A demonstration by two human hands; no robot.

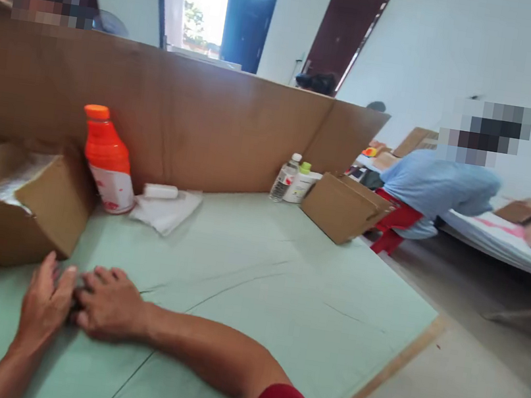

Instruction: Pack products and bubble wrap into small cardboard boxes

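My left hand (pixel 44 304) is low on the left of the green-covered table (pixel 241 295), beside the front corner of an open cardboard box (pixel 51 210). Its thumb and fingers point up and stand apart. Close against it on the right, my right hand (pixel 112 308) lies palm down with its fingers curled. A small dark patch shows between the two hands; whether it is an object or shadow, I cannot make out. Behind them stands an orange bottle (pixel 111 166) with a white label. A folded white cloth (pixel 168 212) lies near it, with a small white item (pixel 161 191) on top.
A tall cardboard partition (pixel 235 131) runs along the table's back edge. By its right end stand a clear bottle (pixel 284 178), a white bottle with a green cap (pixel 301 186) and a cardboard box (pixel 341 207). Beyond, a person in a blue shirt (pixel 434 184) sits at another table.
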